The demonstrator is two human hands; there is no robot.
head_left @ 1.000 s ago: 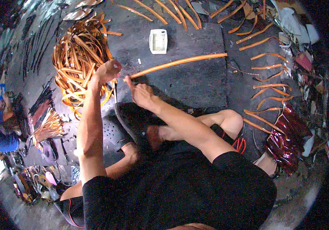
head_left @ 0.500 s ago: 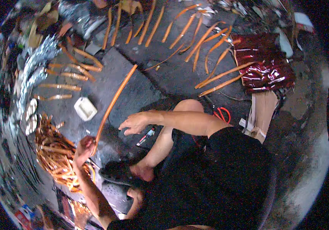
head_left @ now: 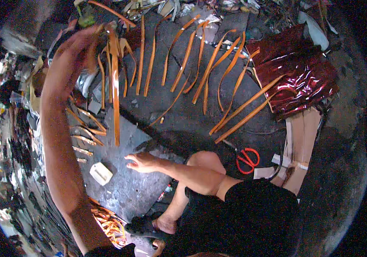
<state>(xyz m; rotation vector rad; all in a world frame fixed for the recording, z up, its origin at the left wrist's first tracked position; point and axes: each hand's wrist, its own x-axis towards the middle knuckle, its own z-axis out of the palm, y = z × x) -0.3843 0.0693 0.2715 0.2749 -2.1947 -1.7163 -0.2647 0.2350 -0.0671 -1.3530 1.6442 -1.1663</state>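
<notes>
- Floor (head_left: pixel 252 128): dark, rough concrete, dusty and littered; the person sits on it with knee bent, bare foot in a dark sandal (head_left: pixel 142 227).
- Work board (head_left: pixel 127 188): flat grey slab on the floor before the person, scuffed and mottled.
- Surroundings: cluttered workshop ground, scraps and offcuts along the top rim, more goods and bright daylight at the far left (blurred, cannot be told apart).
- Laid-out strips (head_left: pixel 200 64): many long, thin orange-tan strips, glossy, fanned in a row across the floor beyond the board, most lying separate, some crossing.
- Foil sheet (head_left: pixel 299 73): crinkled, shiny dark-red material, upper right, touching the ends of several strips.
- Cardboard (head_left: pixel 301 141): pale brown pieces below the foil.
- Scissors (head_left: pixel 247 158): red-handled, lying on the floor just right of the knee.
- White block (head_left: pixel 101 173): small, rectangular, on the board's left part.
- Strip heap (head_left: pixel 108 222): tangled orange coil at the lower left, by the sandal.
- Held strip (head_left: pixel 115 85): long, narrow, orange, glossy; hangs down from the raised hand, lower end over the board's top corner.
- Left hand (head_left: pixel 83 45): raised high at upper left, motion-blurred, fingers closed about the strip's top.
- Right hand (head_left: pixel 142 162): spread flat, palm down, on the board; holds nothing.
</notes>
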